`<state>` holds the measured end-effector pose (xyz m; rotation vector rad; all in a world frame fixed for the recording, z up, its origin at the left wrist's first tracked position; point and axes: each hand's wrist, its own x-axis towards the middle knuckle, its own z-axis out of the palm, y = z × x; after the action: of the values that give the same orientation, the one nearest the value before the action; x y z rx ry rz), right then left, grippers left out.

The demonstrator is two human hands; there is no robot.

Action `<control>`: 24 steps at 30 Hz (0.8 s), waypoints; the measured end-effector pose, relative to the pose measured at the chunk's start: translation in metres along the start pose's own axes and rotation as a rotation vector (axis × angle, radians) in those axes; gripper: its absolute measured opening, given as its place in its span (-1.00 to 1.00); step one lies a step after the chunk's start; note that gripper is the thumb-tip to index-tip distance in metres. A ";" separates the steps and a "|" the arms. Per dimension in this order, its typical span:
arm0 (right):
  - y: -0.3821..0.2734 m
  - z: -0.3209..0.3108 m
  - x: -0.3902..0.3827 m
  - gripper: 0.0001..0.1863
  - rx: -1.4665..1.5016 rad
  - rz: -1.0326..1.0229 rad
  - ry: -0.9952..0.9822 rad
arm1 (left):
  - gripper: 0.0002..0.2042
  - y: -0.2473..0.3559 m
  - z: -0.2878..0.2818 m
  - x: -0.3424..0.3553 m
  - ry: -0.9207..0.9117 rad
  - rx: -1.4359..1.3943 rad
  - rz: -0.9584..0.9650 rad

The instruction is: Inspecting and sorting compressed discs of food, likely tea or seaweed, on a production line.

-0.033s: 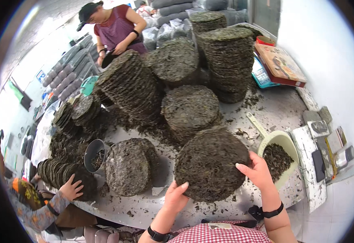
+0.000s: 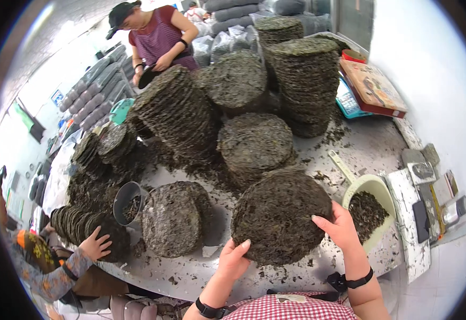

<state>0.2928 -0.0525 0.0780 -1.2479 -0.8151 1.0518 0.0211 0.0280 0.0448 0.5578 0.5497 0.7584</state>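
Observation:
Between my hands is a round, dark disc of dried seaweed point(image 2: 283, 221), its broad face turned up toward me. My left hand point(image 2: 235, 258) pinches its near left edge, with the thumb on top. At the right edge, my right hand point(image 2: 338, 224) grips it with the thumb across the face and the fingers mostly hidden beneath. Just beyond the disc stands a short stack of seaweed discs point(image 2: 255, 141). To its left, a paler stack of seaweed discs point(image 2: 173, 218) rests on the table point(image 2: 211, 277).
Tall seaweed stacks point(image 2: 307, 85) rise at the back. A pale green dustpan point(image 2: 379, 186) with crumbs lies at right, beside a phone point(image 2: 420, 220). A grey cup point(image 2: 122, 205) stands at left, near a co-worker's hand point(image 2: 95, 246) on more discs. Another person point(image 2: 161, 37) stands behind.
The surroundings appear slightly farther right in the picture. Both hands keep hold of the seaweed disc, almost in the same place.

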 end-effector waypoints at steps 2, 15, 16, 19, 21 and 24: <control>-0.002 0.009 0.001 -0.52 0.071 0.007 0.046 | -0.60 -0.002 -0.012 0.000 0.068 0.041 0.042; -0.039 0.027 -0.022 -0.82 -0.597 -0.816 0.392 | -0.65 -0.004 -0.007 0.020 0.147 -0.138 0.061; -0.041 0.032 -0.023 -0.82 -0.734 -0.922 0.313 | -0.65 -0.005 -0.008 0.020 0.150 -0.142 0.069; -0.041 0.049 -0.019 -0.79 -0.990 -1.066 0.149 | -0.65 -0.006 -0.009 0.018 0.085 -0.124 0.060; -0.030 0.065 -0.011 -0.71 -1.108 -0.971 -0.140 | -0.65 -0.005 -0.008 0.015 -0.007 -0.255 0.059; -0.025 0.081 -0.019 -0.65 -1.093 -0.797 -0.334 | -0.60 -0.012 -0.016 0.015 -0.046 -0.274 0.093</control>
<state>0.2162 -0.0430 0.1167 -1.3822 -2.0950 0.0801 0.0255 0.0363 0.0217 0.3471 0.3711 0.8911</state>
